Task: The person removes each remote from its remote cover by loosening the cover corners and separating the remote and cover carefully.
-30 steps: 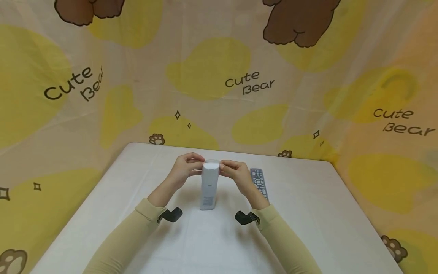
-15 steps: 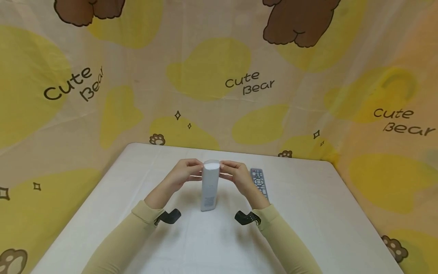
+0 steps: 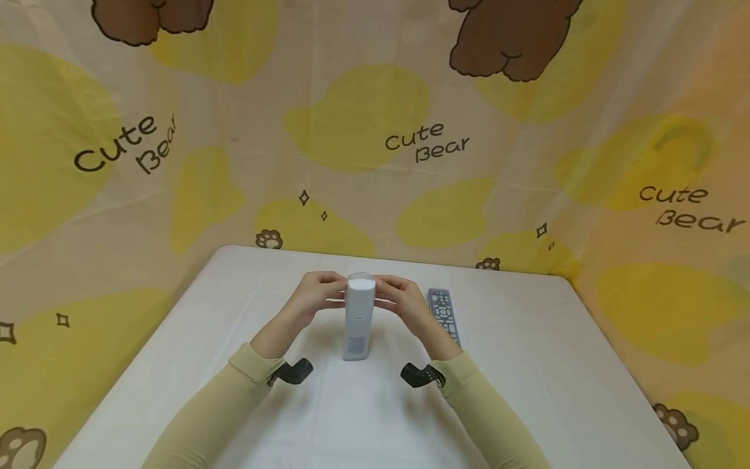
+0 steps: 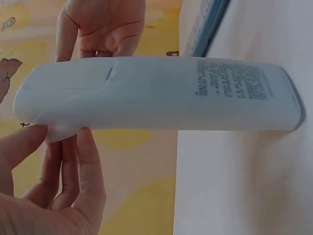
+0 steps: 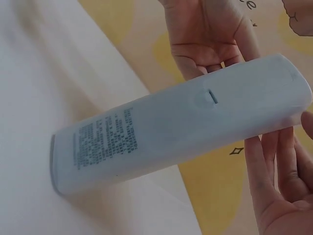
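Note:
A white remote control (image 3: 359,326) stands upright on its lower end on the table, its back with the battery lid and small print towards me. A translucent soft cover (image 4: 63,132) is round it, and its edge bulges out near the top end. My left hand (image 3: 310,301) pinches the cover's edge on the left side near the top, thumb and fingers apart along it. Opposite, my right hand (image 3: 410,307) holds the right side at the same height, thumb at the edge and fingers behind. The remote's button side is hidden.
A second remote control (image 3: 443,312), grey with pale buttons, lies face up right of my right hand, partly behind the wrist. The white table (image 3: 515,365) ends at a patterned cloth wall (image 3: 351,215) at the back and sides.
The left fingers have come down slightly from above the remote's top to its side. The right fingers have shifted a little inward. The remote stays upright in about the same place.

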Demonstrator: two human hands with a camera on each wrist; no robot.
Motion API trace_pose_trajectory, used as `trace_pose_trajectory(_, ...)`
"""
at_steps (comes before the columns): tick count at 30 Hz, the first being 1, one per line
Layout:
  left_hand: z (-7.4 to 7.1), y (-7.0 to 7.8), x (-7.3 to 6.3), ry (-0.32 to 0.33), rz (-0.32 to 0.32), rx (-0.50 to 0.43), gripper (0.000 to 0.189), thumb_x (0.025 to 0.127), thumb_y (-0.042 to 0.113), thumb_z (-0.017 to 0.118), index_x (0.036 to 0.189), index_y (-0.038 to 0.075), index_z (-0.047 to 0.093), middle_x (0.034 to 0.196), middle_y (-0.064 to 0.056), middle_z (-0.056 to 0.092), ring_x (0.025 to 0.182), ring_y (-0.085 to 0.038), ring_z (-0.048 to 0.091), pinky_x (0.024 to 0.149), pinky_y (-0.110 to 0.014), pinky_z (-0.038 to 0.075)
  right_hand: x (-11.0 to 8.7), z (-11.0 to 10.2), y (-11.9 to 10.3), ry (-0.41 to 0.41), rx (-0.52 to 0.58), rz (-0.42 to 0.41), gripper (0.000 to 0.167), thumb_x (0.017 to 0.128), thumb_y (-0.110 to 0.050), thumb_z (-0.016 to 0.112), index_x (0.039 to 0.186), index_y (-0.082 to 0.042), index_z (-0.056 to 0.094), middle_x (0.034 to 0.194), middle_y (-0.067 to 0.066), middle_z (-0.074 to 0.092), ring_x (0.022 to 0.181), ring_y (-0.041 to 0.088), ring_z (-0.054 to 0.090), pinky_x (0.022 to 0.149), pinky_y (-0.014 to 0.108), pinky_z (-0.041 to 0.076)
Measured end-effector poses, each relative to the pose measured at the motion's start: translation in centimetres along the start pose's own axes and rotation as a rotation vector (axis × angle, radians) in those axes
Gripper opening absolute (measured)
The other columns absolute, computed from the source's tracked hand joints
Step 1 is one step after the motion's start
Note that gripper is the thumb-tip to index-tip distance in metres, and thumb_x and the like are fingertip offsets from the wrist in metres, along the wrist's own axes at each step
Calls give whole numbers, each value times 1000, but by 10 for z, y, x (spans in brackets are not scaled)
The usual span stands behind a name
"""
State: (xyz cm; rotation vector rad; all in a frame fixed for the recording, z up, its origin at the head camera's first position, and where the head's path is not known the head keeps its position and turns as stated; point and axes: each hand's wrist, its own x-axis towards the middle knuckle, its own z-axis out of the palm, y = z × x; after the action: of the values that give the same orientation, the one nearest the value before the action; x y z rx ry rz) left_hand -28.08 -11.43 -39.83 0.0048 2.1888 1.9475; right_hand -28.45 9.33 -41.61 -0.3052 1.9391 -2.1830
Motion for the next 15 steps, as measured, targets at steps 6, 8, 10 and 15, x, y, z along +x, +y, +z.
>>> trace_pose_trajectory(6, 1, -2, 0, -3, 9, -17, 26, 93, 18, 61, 110, -1, 64, 112, -16, 63, 94, -22, 67, 85, -39, 55, 0, -1, 2, 30, -14, 3, 31, 94, -10, 57, 120, 6, 59, 110, 12, 68, 94, 19, 68, 89, 40, 54)
trace_pose_trajectory(8, 2, -2, 0, -10, 17, -19, 26, 93, 17, 60, 110, -2, 63, 113, -17, 63, 94, -22, 66, 85, -39, 55, 0, -1, 1, 42, -22, 1, 30, 94, -9, 57, 119, 7, 59, 112, 15, 67, 95, 20, 68, 88, 41, 54)
trace_pose_trajectory(10, 2, -2, 0, -7, 16, -19, 25, 92, 16, 61, 110, -2, 63, 112, -16, 64, 94, -22, 66, 85, -39, 56, -1, -1, 0, 50, -27, 10, 29, 94, -8, 57, 119, 7, 59, 113, 16, 66, 95, 21, 68, 88, 41, 54)
trace_pose_trajectory(15, 3, 2, -5, -22, 16, -5, 24, 92, 14, 60, 108, -4, 64, 110, -17, 64, 92, -22, 66, 85, -39, 56, -3, -2, -1, 64, -22, 41, 28, 93, -6, 57, 117, 8, 60, 108, 13, 68, 90, 18, 69, 87, 40, 55)
